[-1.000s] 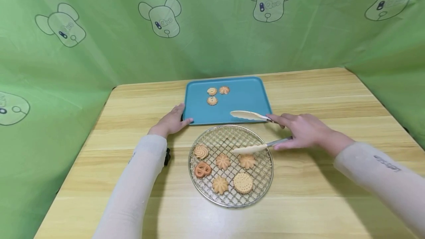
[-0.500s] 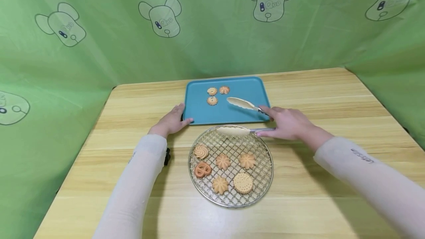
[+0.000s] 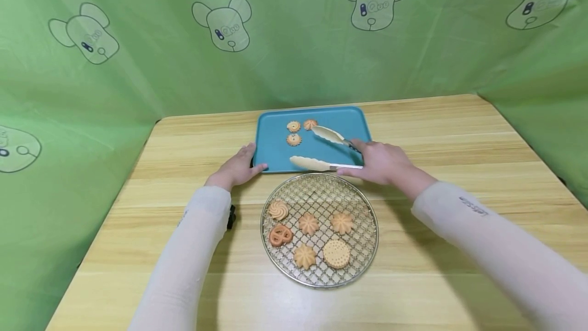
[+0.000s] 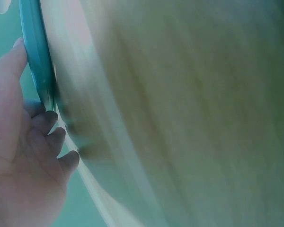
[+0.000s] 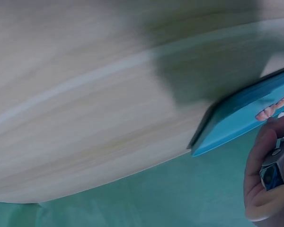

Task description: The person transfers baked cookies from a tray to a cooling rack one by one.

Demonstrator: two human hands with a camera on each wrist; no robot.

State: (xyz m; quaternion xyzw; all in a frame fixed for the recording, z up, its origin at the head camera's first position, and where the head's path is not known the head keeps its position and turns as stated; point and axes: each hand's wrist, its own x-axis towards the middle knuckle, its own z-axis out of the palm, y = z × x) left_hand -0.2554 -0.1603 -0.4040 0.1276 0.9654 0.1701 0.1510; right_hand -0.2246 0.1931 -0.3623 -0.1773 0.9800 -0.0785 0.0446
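My left hand [image 3: 236, 166] holds the left edge of the blue tray [image 3: 275, 160]. In the left wrist view, the thumb lies over the tray's rim [image 4: 38, 52] and the fingers bend against its outer side. Metal tongs [image 3: 312, 163] with cream tips are gripped in my right hand [image 3: 383, 161]. Their two tips stand apart over the tray's right half, with nothing between them. The upper tip overlaps a flower-shaped cookie [image 3: 310, 124]. Beside that cookie lie two small scalloped cookies, one behind [image 3: 293, 126] and one nearer [image 3: 294, 139]. In the right wrist view, the tongs' handle end [image 5: 272, 175] sits within the curled fingers.
A round wire rack [image 3: 321, 286] stands on the wooden table [image 3: 427, 280] in front of the tray. It bears a swirl cookie [image 3: 278, 210], a pretzel cookie [image 3: 280, 235], a round dotted cookie [image 3: 336, 254] and several flower-shaped cookies [image 3: 305, 256]. Green cloth [image 3: 294, 75] hangs behind.
My right hand has carried the open tongs left and away from me, from above the rack to above the tray. The left hand and the cookies have stayed put.
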